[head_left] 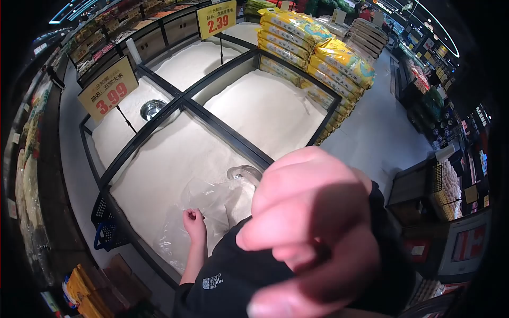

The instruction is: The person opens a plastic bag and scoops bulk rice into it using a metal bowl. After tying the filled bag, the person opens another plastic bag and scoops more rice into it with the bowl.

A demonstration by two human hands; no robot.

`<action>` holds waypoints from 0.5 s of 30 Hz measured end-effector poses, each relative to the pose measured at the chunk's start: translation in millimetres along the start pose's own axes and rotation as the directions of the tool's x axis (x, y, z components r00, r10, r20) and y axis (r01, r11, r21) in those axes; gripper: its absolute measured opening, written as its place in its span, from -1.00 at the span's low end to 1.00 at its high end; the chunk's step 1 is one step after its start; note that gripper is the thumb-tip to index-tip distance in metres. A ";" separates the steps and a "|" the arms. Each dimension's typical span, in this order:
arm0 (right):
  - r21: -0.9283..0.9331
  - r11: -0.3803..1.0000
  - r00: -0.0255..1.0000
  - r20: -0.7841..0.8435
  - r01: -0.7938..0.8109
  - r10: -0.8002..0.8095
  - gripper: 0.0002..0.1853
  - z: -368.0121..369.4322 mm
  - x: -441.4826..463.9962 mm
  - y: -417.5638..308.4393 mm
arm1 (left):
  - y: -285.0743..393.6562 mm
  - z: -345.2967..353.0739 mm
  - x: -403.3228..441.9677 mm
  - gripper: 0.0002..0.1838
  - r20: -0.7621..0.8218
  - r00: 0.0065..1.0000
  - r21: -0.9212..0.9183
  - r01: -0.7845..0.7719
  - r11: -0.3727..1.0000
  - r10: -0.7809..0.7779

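Note:
My left hand [194, 223] is closed in a pinch on the upper part of a clear plastic bag [204, 199]. The bag hangs over the large front bin of white rice [154, 169]. Just right of the bag, a metal scoop or bowl [245, 171] lies in the rice, partly hidden behind my other hand. My right hand [318, 222] is raised very close to the camera and looms large. Its fingers are loosely curled, the thumb stands apart below them, and I see nothing held in it.
Black dividers [183, 100] split the rice bins. A steel bowl [152, 109] rests in the left bin beside a 3.99 sign [108, 89]; a 2.39 sign [217, 20] stands behind. Yellow rice sacks [339, 63] are stacked back right. A blue basket [108, 233] is at the left edge.

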State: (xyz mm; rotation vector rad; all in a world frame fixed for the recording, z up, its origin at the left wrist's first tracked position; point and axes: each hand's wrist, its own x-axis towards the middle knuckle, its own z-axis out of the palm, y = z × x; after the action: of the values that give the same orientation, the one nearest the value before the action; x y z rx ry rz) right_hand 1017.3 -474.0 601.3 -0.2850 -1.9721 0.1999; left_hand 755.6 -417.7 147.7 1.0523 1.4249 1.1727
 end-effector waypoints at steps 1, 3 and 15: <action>-0.072 0.996 0.999 -0.005 -0.043 0.043 -0.80 0.9 12.9 -15.9 | -5.0 0.1 3.0 -0.87 -0.009 1.000 -0.004 -0.004 1.000 0.003; -0.087 0.989 0.993 -0.004 -0.117 0.117 -0.83 7.6 20.6 -27.9 | -0.5 -1.5 -0.1 -0.87 -0.023 1.000 0.000 -0.004 1.000 0.004; -0.258 0.692 0.613 0.326 -0.675 0.720 -0.71 154.9 -245.0 154.5 | 8.6 3.1 -17.4 -0.85 -0.084 0.995 0.118 -0.036 0.992 0.046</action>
State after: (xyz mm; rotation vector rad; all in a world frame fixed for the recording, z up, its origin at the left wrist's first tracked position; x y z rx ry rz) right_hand 987.9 -398.6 282.9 -1.1893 -2.1845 0.7109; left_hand 761.6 -432.9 158.6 1.1280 1.5613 1.1889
